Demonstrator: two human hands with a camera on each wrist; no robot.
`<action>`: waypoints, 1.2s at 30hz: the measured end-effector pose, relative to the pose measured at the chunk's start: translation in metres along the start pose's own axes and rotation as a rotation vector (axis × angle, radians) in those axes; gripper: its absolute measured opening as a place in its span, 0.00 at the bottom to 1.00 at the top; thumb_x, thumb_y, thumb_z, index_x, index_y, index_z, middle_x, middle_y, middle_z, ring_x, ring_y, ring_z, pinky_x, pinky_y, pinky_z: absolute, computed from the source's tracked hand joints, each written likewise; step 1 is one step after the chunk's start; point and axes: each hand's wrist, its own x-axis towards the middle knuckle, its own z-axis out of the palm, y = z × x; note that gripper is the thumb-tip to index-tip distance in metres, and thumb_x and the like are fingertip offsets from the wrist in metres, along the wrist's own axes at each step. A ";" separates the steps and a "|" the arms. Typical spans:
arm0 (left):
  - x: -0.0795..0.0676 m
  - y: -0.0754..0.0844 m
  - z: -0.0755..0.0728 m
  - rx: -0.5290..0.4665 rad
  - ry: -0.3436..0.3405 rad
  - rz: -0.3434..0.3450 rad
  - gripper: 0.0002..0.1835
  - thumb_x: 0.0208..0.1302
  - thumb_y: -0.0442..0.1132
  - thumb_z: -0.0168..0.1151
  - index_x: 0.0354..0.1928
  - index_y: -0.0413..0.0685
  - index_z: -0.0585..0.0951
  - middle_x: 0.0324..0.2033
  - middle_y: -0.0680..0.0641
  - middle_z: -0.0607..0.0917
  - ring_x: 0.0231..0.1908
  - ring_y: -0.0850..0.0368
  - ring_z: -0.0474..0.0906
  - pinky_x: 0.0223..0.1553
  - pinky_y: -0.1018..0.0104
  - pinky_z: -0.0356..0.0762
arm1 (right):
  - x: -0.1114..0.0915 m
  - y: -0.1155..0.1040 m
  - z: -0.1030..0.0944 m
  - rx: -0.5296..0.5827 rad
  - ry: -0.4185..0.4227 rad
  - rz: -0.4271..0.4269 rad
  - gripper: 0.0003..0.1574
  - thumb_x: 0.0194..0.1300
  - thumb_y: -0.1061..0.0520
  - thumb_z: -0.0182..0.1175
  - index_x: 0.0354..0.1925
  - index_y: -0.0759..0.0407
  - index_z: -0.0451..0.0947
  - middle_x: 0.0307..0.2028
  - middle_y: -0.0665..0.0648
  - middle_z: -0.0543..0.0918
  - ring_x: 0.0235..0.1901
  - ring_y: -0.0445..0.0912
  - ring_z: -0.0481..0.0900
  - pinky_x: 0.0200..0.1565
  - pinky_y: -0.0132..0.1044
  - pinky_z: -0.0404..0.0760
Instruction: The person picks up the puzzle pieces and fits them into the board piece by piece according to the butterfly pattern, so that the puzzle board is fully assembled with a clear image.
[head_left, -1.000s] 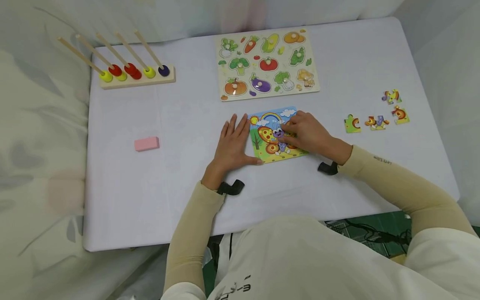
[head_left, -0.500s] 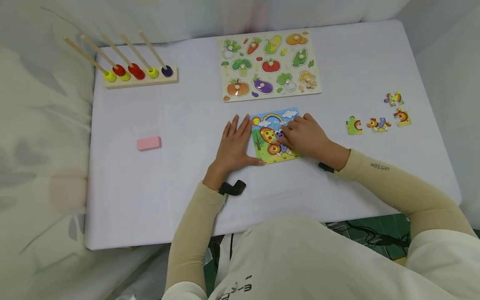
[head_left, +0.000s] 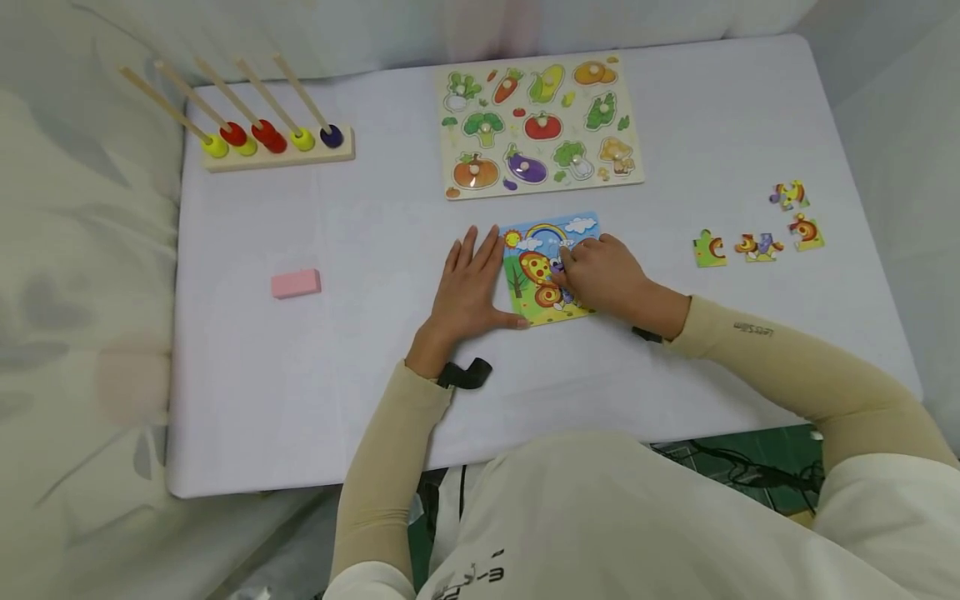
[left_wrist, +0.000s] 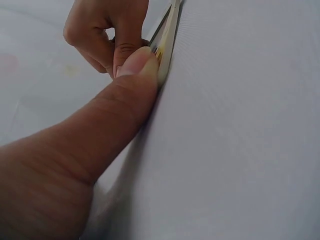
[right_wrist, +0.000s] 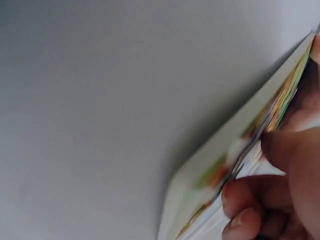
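Note:
A butterfly jigsaw puzzle [head_left: 536, 304] lies in its board at the middle of the table. My left hand [head_left: 471, 287] rests flat along its left side, fingers spread and thumb at the lower left corner; in the left wrist view the thumb [left_wrist: 112, 107] presses the board's edge. My right hand [head_left: 607, 275] is bent over the butterfly's right half, hiding it. Thumb and curled fingers [right_wrist: 245, 195] pinch at a puzzle piece in the right wrist view, the piece mostly covered. Several loose puzzle pieces [head_left: 759, 247] lie to the right.
Behind the jigsaw lies a wooden vegetable peg puzzle [head_left: 542, 127]. A bead stacker [head_left: 279, 154] with upright wooden rods stands at the back left. The pink block [head_left: 296, 283] is on the left part of the table. White curtains surround the table.
My right hand has shifted slightly left and its fingers have curled in more over the butterfly, covering more of its right wing. The left hand stays in place.

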 end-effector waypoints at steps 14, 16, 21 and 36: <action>-0.003 -0.002 -0.003 -0.003 -0.005 -0.013 0.73 0.35 0.78 0.66 0.76 0.48 0.43 0.76 0.53 0.38 0.75 0.49 0.24 0.74 0.53 0.25 | 0.008 -0.008 -0.003 0.220 -0.109 0.156 0.31 0.71 0.41 0.50 0.54 0.66 0.77 0.22 0.58 0.81 0.19 0.50 0.77 0.20 0.43 0.76; -0.002 -0.002 -0.002 -0.005 0.001 -0.002 0.72 0.35 0.78 0.66 0.76 0.48 0.43 0.77 0.52 0.39 0.75 0.49 0.25 0.74 0.52 0.25 | 0.008 -0.007 -0.004 0.214 -0.115 0.161 0.29 0.70 0.40 0.51 0.46 0.65 0.79 0.20 0.56 0.79 0.19 0.50 0.76 0.20 0.43 0.75; 0.000 -0.001 0.001 -0.012 0.007 0.011 0.72 0.35 0.78 0.65 0.76 0.47 0.45 0.77 0.51 0.40 0.76 0.47 0.27 0.75 0.51 0.27 | 0.006 -0.002 -0.003 0.205 -0.084 0.131 0.28 0.69 0.40 0.54 0.44 0.65 0.80 0.25 0.59 0.81 0.27 0.52 0.79 0.25 0.45 0.79; 0.001 -0.002 0.001 0.006 0.002 0.011 0.72 0.35 0.80 0.63 0.76 0.48 0.43 0.77 0.52 0.38 0.75 0.48 0.24 0.74 0.52 0.26 | -0.001 0.015 0.005 0.378 -0.065 0.054 0.34 0.67 0.42 0.58 0.65 0.57 0.70 0.35 0.59 0.85 0.30 0.49 0.79 0.28 0.42 0.77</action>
